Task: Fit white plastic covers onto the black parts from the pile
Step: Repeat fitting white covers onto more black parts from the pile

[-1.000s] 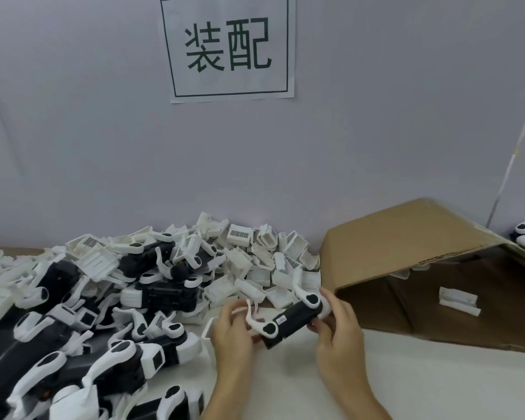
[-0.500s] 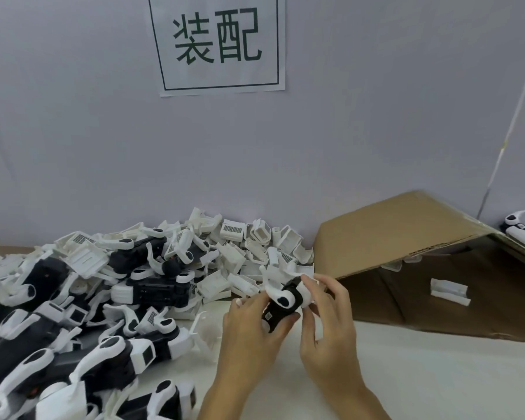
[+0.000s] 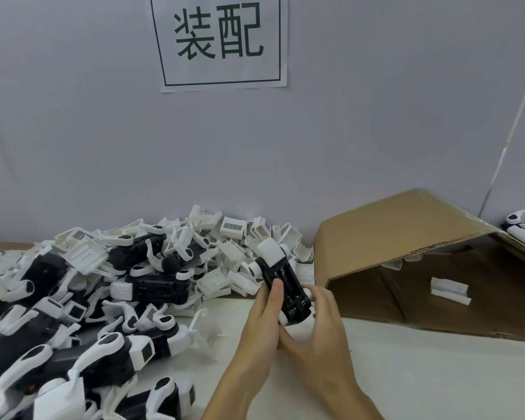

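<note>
**Black part turned lengthwise in both hands**

Half a second on, the black part (image 3: 286, 284) that I saw lying short and crosswise between the hands now points away from the camera, its long grooved face turned up, in the lower centre of the frame. A white cover (image 3: 270, 252) sits on its far end. From my remote seat I see the left hand (image 3: 262, 321) curled round the part's left side, thumb pressed on the upper face. The right hand (image 3: 317, 324) cups the near end from the right, fingers wrapped under it and hiding that end's white fittings. Both hands are clamped on the same piece, held just above the white table (image 3: 406, 374).

Left of the hands, the pile (image 3: 88, 298) of black parts and loose white covers fills the lower left, reaching back to the grey wall. At right, a cardboard box (image 3: 391, 234) lies on its side with its flap raised; one white piece (image 3: 450, 290) rests inside. A paper sign (image 3: 220, 40) with two green characters hangs at upper centre.
</note>
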`<state>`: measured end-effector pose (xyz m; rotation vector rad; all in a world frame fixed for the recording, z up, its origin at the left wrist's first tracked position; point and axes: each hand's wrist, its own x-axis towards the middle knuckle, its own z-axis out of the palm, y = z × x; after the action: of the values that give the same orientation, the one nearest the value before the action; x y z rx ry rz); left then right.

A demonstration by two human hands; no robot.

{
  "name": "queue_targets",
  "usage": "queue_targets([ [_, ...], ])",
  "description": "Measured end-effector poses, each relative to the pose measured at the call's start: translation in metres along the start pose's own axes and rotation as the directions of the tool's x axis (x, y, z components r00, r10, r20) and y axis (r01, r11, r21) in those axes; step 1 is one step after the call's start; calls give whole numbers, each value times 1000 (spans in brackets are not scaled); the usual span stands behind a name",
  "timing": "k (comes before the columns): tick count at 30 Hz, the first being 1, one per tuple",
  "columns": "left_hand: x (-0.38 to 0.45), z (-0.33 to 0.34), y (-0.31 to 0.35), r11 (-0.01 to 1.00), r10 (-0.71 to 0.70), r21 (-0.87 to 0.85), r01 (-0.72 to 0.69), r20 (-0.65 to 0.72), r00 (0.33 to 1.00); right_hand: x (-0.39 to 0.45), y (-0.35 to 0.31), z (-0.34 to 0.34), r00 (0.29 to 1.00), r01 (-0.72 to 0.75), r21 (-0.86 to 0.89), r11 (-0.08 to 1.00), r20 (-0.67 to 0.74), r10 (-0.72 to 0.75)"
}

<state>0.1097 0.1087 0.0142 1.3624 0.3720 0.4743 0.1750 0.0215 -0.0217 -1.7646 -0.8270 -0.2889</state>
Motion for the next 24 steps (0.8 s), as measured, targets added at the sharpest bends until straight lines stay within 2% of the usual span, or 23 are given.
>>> queue_targets([
  [4,1,-5,2,994,103,55,-97,-116,988,2,5,-2,1000,4,-62,998,-18,-5],
  [7,3,-7,3,998,35,-52,-47,-201,979,2,4,0,997,52,-186,981,61,-42],
  [10,6,-8,0,991,12,-126,-45,-246,969,3,1,3,996,32,-203,979,88,-14],
  [15,6,-7,-6,987,150,-16,-159,-247,957,3,4,0,953,-141,-96,985,256,161],
  [17,7,-7,-8,970,242,83,-229,-236,941,1,3,0,960,-119,-3,993,256,116],
  [18,8,-8,-9,951,300,149,-272,-219,928,0,3,-1,974,-102,71,992,211,85],
  [21,8,-11,-13,818,458,440,-370,-108,883,-1,5,-3,993,-115,268,956,63,101],
  [24,7,-12,-17,528,586,716,-457,82,806,3,5,-4,982,-182,412,893,31,187],
])
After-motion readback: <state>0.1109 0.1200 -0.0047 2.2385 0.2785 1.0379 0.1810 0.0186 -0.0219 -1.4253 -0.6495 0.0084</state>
